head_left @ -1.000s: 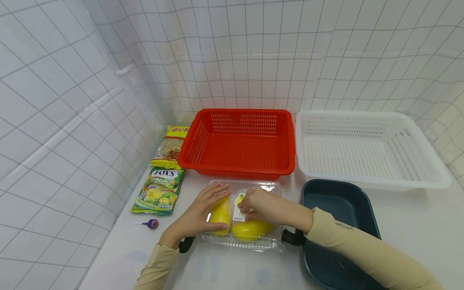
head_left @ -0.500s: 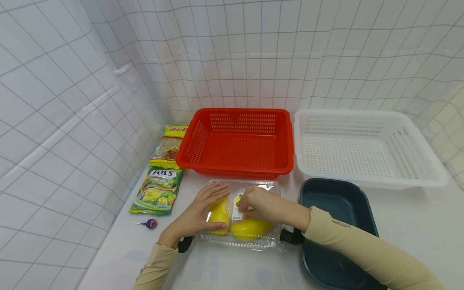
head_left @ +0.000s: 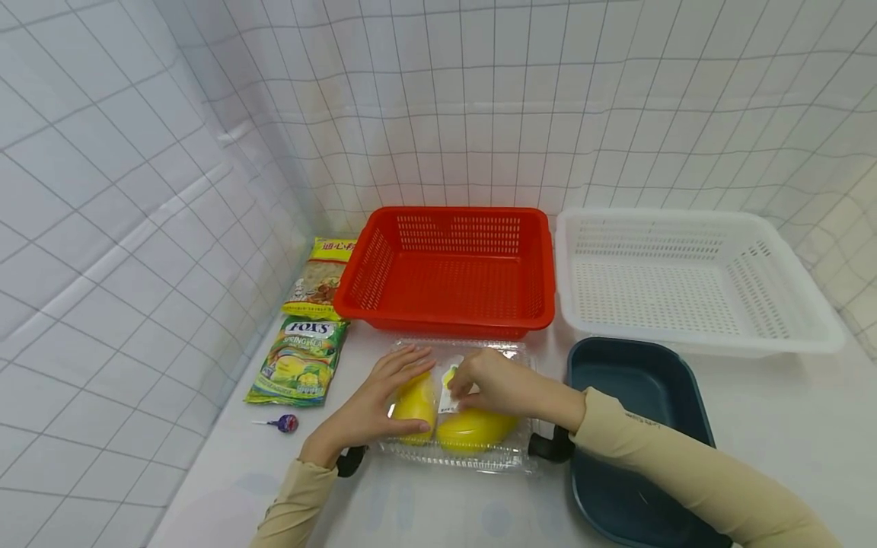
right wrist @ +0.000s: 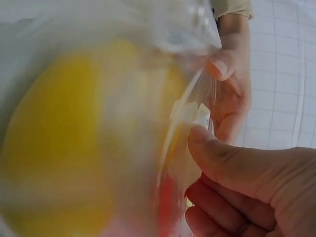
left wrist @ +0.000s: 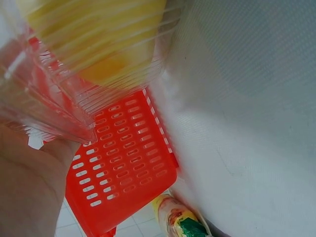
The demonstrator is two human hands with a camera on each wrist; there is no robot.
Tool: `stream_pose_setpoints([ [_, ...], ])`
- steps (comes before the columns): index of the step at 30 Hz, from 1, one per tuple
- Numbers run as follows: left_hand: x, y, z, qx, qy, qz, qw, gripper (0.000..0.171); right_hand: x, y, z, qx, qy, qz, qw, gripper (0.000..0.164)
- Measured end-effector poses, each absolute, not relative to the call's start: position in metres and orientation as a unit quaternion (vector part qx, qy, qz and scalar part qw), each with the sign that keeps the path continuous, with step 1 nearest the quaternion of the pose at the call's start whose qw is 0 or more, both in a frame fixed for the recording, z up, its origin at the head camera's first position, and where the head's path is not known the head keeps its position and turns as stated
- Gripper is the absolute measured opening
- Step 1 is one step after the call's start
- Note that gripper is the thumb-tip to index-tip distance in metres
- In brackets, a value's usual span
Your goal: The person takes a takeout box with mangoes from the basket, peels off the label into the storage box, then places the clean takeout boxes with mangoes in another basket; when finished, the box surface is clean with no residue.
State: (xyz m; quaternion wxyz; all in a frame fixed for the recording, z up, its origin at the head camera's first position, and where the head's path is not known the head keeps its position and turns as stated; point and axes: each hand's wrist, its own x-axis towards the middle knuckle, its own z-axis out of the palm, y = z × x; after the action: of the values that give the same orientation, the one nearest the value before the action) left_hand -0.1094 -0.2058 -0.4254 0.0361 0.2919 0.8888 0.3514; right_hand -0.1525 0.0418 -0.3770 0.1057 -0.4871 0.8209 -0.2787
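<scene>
A clear plastic clamshell box point(head_left: 473, 459) lies before me with two yellow fruits inside, a narrower one point(head_left: 416, 402) on the left and a rounder one point(head_left: 474, 431) on the right. My left hand point(head_left: 370, 407) rests spread on the lid's left part, fingers toward the far side and thumb near the front. A white sticker label point(head_left: 448, 402) with a printed fruit is on the lid. My right hand point(head_left: 496, 384) pinches its right edge between thumb and bent fingers. In the right wrist view, a corner of the label point(right wrist: 203, 114) stands up beside the thumb.
Behind the box stand a red basket point(head_left: 448, 323) and a white basket point(head_left: 685, 342). A dark blue bin point(head_left: 637, 396) sits under the right forearm. At left lie a green candy bag point(head_left: 299, 361), a yellow food packet point(head_left: 318, 278) and a lollipop point(head_left: 286, 423).
The right hand has shifted very slightly upward at the label while keeping its pinch. The left hand and the box have stayed in place.
</scene>
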Motion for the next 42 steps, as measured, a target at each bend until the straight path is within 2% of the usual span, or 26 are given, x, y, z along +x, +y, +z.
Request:
stream_pose_setpoints([
  [9, -0.1082, -0.2062, -0.4243, 0.286, 0.888, 0.358, 0.045, 0.082, -0.1513, 0.0409, -0.378, -0.466, 0.827, -0.3, 0.097, 0.013],
  [27, -0.1098, -0.207, -0.4231, 0.305, 0.882, 0.358, 0.031, 0.084, -0.1506, 0.0413, -0.3795, -0.435, 0.837, -0.324, 0.071, 0.009],
  [42, -0.1095, -0.2068, -0.4229, 0.295, 0.884, 0.361, 0.041, 0.084, -0.1525, 0.0461, -0.3801, -0.413, 0.835, -0.352, 0.089, 0.007],
])
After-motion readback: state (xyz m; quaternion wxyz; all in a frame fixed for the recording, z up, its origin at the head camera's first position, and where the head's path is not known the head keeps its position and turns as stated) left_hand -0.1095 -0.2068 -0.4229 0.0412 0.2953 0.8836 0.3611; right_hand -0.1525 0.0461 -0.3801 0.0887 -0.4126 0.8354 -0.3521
